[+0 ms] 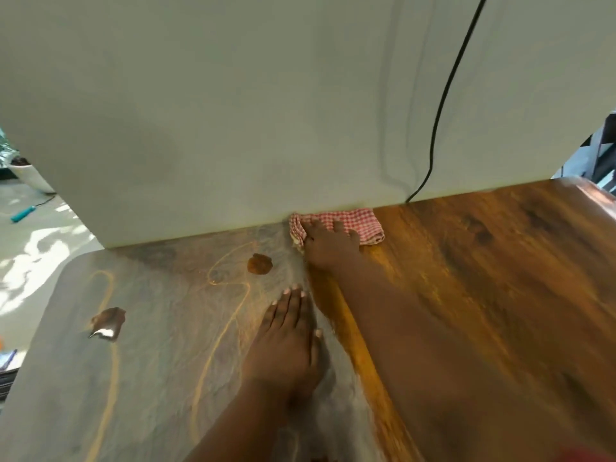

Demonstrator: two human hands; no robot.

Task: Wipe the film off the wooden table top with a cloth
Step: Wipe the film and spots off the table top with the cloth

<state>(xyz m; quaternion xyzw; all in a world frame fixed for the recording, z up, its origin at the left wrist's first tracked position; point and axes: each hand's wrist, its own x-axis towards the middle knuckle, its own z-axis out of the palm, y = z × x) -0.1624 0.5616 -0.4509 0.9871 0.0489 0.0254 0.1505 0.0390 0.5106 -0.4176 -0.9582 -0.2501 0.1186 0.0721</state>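
The left half of the bench (140, 378) is still grey with film (66, 328), broken only by a few thin streaks and 2 bare brown patches, while the right half already shows clean, glossy wood, so roughly half the job looks done. The left hand (286, 341) lies flat and open on the film near the boundary, holding nothing, and the right hand (328, 245) presses down with fingers spread on the 1 red-checked cloth (363, 225), bunched against the white wall (266, 111) at the bench's far edge.
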